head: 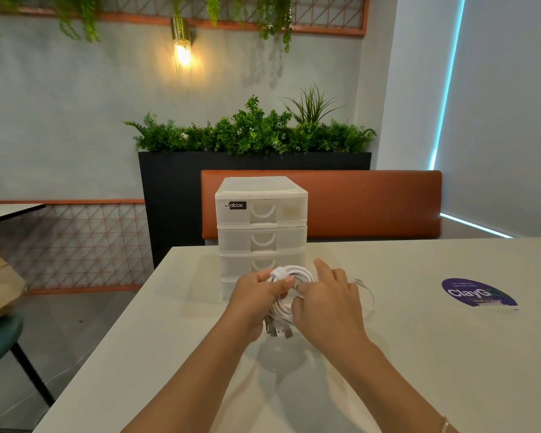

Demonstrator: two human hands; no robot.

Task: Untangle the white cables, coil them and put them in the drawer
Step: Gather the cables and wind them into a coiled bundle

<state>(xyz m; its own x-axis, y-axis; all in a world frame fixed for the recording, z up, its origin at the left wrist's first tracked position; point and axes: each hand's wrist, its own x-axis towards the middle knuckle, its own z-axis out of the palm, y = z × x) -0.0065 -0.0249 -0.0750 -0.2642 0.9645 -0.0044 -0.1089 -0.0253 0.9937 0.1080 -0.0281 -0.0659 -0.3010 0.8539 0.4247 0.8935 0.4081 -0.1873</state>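
above the near half of the pale, smooth tabletop, just in front of the white translucent plastic three-drawer unit, you hold the coiled bundle of white round cables clear of the surface. your left hand is closed round the coil's left side, thumb and fingers curled over the wrapped band of cable at its top. your right hand sits against the coil's right side, its fingers bent and pinching near the middle of the bundle, the index finger raised; exactly which strand it pinches cannot be told. metal-tipped plugs hang below the left palm. a thin loose cable end trails off to the right, above the table. judge the bundle light, soft and springy: loops will likely slip open if the grip eases, so take it across the wrapped band, where all the turns are gathered, not by the plugs. all three drawers appear shut, so the bundle is not yet stowed.
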